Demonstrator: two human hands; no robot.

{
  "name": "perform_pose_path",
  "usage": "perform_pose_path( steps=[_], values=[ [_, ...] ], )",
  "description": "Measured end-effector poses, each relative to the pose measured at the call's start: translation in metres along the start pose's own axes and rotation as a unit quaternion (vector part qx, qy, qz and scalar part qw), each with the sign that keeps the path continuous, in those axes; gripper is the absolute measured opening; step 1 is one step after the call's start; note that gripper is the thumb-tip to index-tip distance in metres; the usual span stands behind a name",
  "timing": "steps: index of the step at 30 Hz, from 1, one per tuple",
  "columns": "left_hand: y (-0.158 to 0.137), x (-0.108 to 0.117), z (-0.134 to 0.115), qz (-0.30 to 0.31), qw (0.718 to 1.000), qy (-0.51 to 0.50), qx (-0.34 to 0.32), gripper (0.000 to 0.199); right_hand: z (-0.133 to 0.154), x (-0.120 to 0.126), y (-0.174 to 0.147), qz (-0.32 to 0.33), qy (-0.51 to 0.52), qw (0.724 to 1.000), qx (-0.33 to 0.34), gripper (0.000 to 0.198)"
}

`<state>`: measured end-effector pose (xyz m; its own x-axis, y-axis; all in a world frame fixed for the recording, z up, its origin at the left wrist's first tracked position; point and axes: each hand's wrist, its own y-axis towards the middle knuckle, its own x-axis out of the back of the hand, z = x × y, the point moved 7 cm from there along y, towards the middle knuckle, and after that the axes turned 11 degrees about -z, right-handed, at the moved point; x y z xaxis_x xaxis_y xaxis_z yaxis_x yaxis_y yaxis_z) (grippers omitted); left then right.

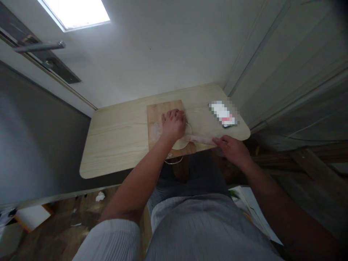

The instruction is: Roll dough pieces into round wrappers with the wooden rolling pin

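Note:
A flat, round piece of pale dough (181, 144) lies on a wooden cutting board (153, 112), its right rim reaching the board's edge. My left hand (174, 123) is palm down over the dough, fingers bent round its far part; the fingertips and the grip are partly hidden. My right hand (231, 146) is closed round the right end of a thin, whitish rolling pin (201, 139). From there the pin points left, and its other end rests at the dough beside my left hand. White flour (155, 131) is smeared on the board's left side.
The board stands on a narrow pale wooden table (116, 134) against a white door with a metal handle (40, 47). A phone (223, 114), its screen pixelated, lies at the table's right. A metal ring (174, 162) shows below the front edge. Crumpled white paper (100, 196) lies on the floor.

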<state>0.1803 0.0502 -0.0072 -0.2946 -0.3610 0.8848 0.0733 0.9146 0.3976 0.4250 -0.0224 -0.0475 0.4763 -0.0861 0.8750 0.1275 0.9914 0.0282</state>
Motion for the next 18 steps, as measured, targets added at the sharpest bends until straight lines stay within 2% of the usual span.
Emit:
perform_pose_path(
  steps=[18],
  values=[
    [-0.017, 0.002, 0.0, 0.028, 1.0, -0.003, 0.013, 0.041, 0.003, -0.002, -0.017, 0.002, -0.028, 0.999, 0.033, 0.058]
  ],
)
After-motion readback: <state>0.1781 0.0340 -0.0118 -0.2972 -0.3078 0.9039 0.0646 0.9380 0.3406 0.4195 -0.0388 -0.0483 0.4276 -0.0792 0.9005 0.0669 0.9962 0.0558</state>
